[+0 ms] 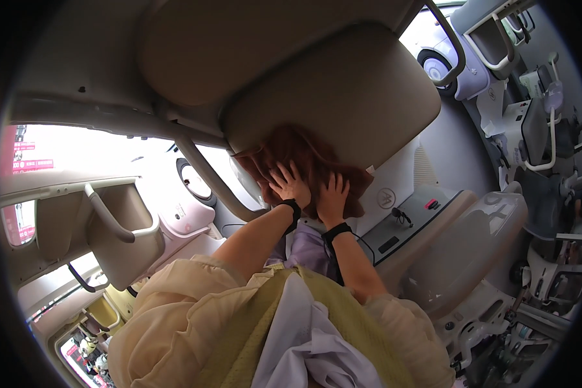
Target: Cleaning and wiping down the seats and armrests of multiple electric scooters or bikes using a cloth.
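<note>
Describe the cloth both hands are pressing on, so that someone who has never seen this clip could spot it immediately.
Start at the large beige padded visor panel filling the upper middle of the view. Along its lower edge lies a rumpled rust-brown cloth, with the left hand and right hand spread flat on it. It is the only dark reddish, soft thing among smooth beige and grey plastic surfaces.

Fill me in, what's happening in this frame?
A person is pressing a reddish-brown cloth with both hands against the lower edge of a beige padded panel, seemingly inside a small vehicle cabin. The left hand and right hand lie flat and spread on the cloth, side by side, each with a black wristband. A grey grab handle is off to the left, and a console with a red button sits to the right.
</note>
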Demonstrator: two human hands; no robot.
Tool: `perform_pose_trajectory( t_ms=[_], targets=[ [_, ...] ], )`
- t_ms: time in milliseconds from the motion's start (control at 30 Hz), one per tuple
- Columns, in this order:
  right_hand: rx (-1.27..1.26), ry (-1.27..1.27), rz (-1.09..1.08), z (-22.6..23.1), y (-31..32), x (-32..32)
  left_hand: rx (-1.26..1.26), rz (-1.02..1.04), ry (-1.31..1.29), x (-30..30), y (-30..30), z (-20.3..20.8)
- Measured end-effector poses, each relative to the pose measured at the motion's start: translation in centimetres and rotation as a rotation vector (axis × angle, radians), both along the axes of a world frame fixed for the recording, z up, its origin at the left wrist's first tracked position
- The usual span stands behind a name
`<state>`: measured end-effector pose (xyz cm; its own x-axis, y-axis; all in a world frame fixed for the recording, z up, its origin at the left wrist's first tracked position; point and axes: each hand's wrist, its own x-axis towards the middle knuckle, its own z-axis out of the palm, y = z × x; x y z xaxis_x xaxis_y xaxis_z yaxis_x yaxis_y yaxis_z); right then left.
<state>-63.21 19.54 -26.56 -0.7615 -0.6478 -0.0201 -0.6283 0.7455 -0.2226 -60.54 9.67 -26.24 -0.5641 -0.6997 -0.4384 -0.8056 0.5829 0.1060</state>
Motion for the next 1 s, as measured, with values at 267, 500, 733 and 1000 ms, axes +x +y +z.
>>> perform_pose_trajectory(
  t_ms=[267, 500, 733, 1000],
  targets=[
    [0.017, -0.017, -0.264, -1.3, 1.2, -6.1, 0.076, -0.065, 0.017, -1.0, 1.0, 2.0],
    [0.187, -0.226, -0.394, -0.2, 0.1, -9.6, 0.140, -0.331, -0.039, -4.3, -2.4, 3.2],
    [0.165, -0.108, -0.223, 0.2, -0.8, -5.4, 0.061, -0.445, 0.015, -2.4, -2.9, 1.3],
    [0.086, -0.060, -0.189, -0.3, -1.1, -0.2, -0.062, -0.500, -0.129, 0.1, -1.5, 0.1]
  ],
)
